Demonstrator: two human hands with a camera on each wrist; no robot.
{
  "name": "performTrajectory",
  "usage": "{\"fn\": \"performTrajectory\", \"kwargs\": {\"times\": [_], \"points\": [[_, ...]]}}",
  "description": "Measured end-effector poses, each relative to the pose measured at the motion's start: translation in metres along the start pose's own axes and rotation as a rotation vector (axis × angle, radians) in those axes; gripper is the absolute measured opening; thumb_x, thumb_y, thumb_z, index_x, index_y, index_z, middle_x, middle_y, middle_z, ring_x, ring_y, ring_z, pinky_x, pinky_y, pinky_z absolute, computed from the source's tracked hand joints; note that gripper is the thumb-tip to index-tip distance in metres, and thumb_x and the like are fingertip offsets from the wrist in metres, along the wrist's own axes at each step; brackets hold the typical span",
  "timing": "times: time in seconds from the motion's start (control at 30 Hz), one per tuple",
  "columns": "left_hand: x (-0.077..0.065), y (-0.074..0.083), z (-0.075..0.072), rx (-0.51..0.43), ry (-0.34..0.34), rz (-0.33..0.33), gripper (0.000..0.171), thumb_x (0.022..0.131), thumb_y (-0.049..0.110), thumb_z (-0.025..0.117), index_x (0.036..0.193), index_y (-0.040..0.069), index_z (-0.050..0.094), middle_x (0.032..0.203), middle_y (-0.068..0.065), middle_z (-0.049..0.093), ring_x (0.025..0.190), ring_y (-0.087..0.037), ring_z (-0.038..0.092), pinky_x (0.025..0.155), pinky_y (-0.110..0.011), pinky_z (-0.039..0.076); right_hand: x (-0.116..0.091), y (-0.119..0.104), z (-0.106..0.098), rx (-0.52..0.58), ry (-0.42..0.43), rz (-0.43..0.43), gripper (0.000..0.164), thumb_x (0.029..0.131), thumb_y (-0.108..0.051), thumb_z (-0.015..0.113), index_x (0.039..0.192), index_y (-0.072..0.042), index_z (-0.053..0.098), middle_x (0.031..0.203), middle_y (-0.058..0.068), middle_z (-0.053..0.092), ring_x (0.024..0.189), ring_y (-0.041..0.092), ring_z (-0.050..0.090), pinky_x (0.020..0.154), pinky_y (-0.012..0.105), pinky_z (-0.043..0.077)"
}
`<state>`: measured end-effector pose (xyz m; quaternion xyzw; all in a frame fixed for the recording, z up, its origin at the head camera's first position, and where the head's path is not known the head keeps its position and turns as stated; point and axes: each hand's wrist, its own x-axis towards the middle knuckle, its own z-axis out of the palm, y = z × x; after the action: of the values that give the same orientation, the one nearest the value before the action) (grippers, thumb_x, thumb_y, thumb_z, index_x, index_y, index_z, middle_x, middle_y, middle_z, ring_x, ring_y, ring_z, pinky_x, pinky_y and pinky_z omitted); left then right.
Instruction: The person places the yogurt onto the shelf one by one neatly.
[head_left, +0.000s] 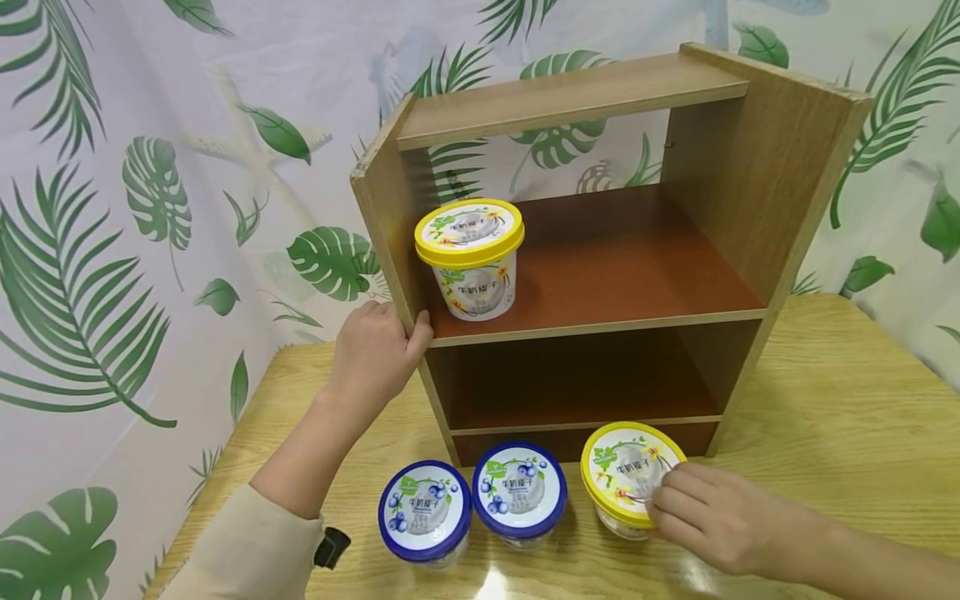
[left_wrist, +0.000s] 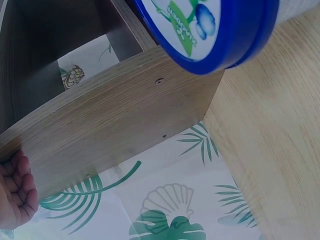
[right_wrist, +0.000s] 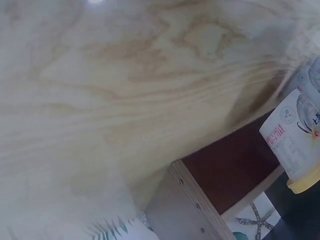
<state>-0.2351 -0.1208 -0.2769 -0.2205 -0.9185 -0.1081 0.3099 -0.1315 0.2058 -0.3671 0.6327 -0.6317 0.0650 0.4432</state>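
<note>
My left hand (head_left: 381,346) holds the left side panel of a wooden shelf unit (head_left: 795,158), thumb over its front edge. In the left wrist view the curled fingers (left_wrist: 22,187) lie against the panel's outer face. My right hand (head_left: 720,517) grips the right side of a yellow-lidded tub (head_left: 626,467) in front of the shelf's base; the fingers' far side is hidden. The right wrist view shows a yellow-lidded tub (right_wrist: 295,140), but no hand. Left of the gripped tub stand two blue-lidded tubs, one nearer the middle (head_left: 519,492) and one further left (head_left: 425,510).
Another yellow-lidded tub (head_left: 470,258) stands on the upper reddish-brown shelf board (head_left: 622,258), against the left panel. Below lies a lower compartment (head_left: 577,379). The unit stands on a wood-grain table (head_left: 862,417), before a leaf-patterned backdrop (head_left: 225,167).
</note>
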Motion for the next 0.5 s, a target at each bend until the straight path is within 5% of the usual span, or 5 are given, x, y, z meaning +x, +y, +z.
{"fn": "performTrajectory", "kwargs": {"times": [0.5], "points": [[0.0,-0.001,0.001,0.006,-0.004,0.001,0.037,0.093,0.025,0.048,0.073,-0.001,0.065,0.059,-0.009,0.062,0.06,-0.024,0.055,0.057,-0.033,0.045,0.025,0.016,-0.019,0.028,0.018,-0.022,0.031,0.099,-0.009,0.043,0.071,-0.002,0.053,0.073,0.006,0.054,0.064,0.017,0.049,0.055,0.024,0.042]]}}
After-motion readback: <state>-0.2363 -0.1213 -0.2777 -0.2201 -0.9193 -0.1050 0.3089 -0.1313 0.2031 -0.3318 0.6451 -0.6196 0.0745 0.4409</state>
